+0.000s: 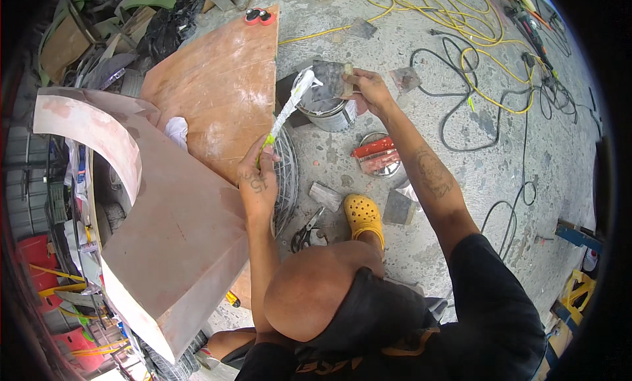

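Observation:
My left hand (258, 183) is closed around the yellow-green handle of a stick (293, 104) thickly coated in white paste. In my right hand (370, 91), a thin grey square spreader (329, 78) is pinched at its right edge. The coated end of the stick meets or overlaps the spreader's left side; exact contact is hard to tell. Both are above an open metal can (336, 120) with grey paste on its inside and rim. Part of the can's mouth is hidden by the spreader. A red tube (375, 148) lies across a round metal lid to the can's lower right.
A plywood board (217, 84) and a large curved, sanded panel (184, 229) stand at the left. Scissors (307, 229) lie near my yellow clog (363, 216). A yellow hose (395, 7) and a black cable (442, 117) loop across the concrete floor.

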Demonstrator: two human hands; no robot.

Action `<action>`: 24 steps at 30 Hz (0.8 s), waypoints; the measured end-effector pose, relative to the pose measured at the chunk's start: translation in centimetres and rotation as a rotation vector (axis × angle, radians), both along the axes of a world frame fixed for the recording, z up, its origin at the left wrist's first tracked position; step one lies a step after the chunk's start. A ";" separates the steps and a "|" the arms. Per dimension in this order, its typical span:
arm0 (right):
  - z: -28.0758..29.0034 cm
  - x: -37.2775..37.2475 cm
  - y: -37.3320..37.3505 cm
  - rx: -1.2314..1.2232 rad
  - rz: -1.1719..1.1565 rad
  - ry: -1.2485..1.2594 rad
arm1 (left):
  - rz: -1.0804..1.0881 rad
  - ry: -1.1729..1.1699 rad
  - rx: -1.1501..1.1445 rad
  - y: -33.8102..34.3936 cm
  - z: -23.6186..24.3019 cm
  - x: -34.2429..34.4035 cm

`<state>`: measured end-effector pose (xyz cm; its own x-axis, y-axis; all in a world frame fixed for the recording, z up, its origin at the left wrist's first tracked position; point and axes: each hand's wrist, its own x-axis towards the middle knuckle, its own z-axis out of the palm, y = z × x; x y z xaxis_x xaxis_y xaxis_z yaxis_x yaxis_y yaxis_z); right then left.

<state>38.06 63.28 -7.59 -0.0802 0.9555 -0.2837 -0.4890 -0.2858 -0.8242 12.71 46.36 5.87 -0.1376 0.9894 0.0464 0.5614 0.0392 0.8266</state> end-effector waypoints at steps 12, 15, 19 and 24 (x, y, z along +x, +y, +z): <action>2.3 2.3 -1.2 -0.056 0.017 0.177 | 0.125 -0.296 0.020 -1.5 -4.2 1.2; 2.1 1.9 -1.4 -0.080 0.031 0.207 | 0.116 -0.328 -0.020 -1.3 -5.0 0.8; 2.6 2.0 -1.4 -0.087 0.048 0.214 | 0.133 -0.387 0.020 -1.3 -4.7 1.1; 2.0 2.1 -1.2 -0.082 0.073 0.245 | 0.129 -0.441 0.042 -1.0 -4.8 1.2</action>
